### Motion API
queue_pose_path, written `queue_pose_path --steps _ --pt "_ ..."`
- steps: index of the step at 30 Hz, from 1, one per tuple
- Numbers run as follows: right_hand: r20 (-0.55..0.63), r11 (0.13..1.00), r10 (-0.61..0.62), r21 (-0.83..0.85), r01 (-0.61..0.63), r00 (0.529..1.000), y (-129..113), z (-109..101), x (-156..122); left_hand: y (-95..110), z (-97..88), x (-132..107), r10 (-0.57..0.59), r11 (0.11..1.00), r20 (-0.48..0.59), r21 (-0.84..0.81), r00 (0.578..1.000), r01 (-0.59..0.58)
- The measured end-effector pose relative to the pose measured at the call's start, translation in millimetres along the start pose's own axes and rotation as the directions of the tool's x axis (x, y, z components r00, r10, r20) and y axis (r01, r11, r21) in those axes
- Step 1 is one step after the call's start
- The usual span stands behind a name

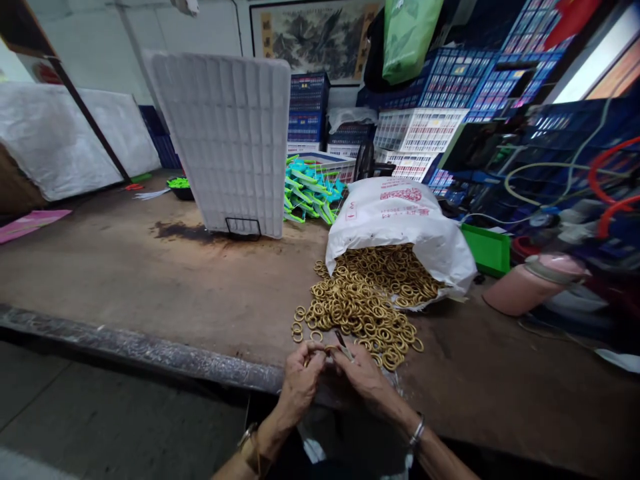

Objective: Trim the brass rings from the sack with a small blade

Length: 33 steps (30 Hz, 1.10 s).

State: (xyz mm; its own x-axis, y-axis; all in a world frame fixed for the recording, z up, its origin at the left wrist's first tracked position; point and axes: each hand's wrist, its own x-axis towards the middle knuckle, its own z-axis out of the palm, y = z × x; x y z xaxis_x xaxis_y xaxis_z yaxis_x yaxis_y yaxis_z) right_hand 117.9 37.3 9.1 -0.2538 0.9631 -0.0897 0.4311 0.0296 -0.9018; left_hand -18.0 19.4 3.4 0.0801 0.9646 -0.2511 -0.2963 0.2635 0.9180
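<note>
Both my hands meet at the table's front edge. Pinched in the fingers of my left hand is a brass-coloured ring, partly covered by the fingertips. My right hand is closed around a small knife-like tool with a dark, narrow tip pointing up and away; its fingertips are close to the ring. Just beyond my hands lies a heap of similar rings, spilling from the mouth of a white woven sack. A few loose rings lie left of the heap.
A white ribbed panel stands upright on a black wire stand. Behind it are bright green and turquoise plastic pieces. To the right are a green tray and a pink bottle. Stacked crates line the back.
</note>
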Motion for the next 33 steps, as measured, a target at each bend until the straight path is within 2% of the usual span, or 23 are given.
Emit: queue_pose_path --steps 5,9,11,14,18,22,24,27,29,31,33 --pt "0.02 0.986 0.157 0.061 -0.158 0.987 7.5 9.2 -6.2 1.3 1.9 -3.8 0.254 0.944 0.01 0.214 0.967 -0.25" --pt "-0.006 0.974 0.216 0.073 -0.215 0.976 8.9 12.7 -5.5 -1.0 -0.2 -7.0 0.299 0.91 0.084 0.276 0.95 -0.311" --pt "-0.001 0.975 0.212 0.076 -0.211 0.977 5.3 12.0 -5.2 -2.9 -0.5 -8.0 0.24 0.932 0.098 0.254 0.966 -0.258" --pt "0.011 0.981 0.182 0.073 -0.182 0.983 -2.2 10.5 -6.1 -5.2 0.0 -9.2 0.088 0.974 0.123 0.197 0.988 -0.111" --pt "0.043 0.975 0.153 0.155 -0.158 0.987 -7.1 11.1 -9.2 -4.5 2.0 -11.9 -0.089 0.995 0.17 0.054 0.981 0.081" --pt "0.06 0.928 0.247 0.273 -0.254 0.967 -6.6 10.6 -12.1 -2.3 3.4 -15.4 -0.119 0.988 0.202 -0.075 0.972 0.136" --pt "0.041 0.933 0.244 0.262 -0.246 0.969 -5.3 8.8 -12.5 -1.4 3.6 -16.9 -0.12 0.982 0.213 -0.115 0.97 0.147" --pt "-0.054 0.97 0.202 0.151 -0.192 0.978 -1.4 6.2 -12.9 0.3 3.6 -18.3 -0.125 0.975 0.198 -0.155 0.972 0.157" --pt "-0.113 0.993 0.115 0.014 -0.114 0.987 1.4 5.7 -14.5 1.7 3.9 -18.4 -0.13 0.976 0.165 -0.151 0.978 0.155" --pt "-0.099 0.987 -0.015 -0.162 -0.001 0.995 2.9 6.2 -17.2 3.0 4.4 -17.9 -0.13 0.981 0.135 -0.127 0.982 0.147" --pt "-0.04 0.947 -0.089 -0.311 0.073 0.995 2.4 7.3 -20.1 3.4 5.0 -17.0 -0.119 0.986 0.112 -0.102 0.986 0.131"
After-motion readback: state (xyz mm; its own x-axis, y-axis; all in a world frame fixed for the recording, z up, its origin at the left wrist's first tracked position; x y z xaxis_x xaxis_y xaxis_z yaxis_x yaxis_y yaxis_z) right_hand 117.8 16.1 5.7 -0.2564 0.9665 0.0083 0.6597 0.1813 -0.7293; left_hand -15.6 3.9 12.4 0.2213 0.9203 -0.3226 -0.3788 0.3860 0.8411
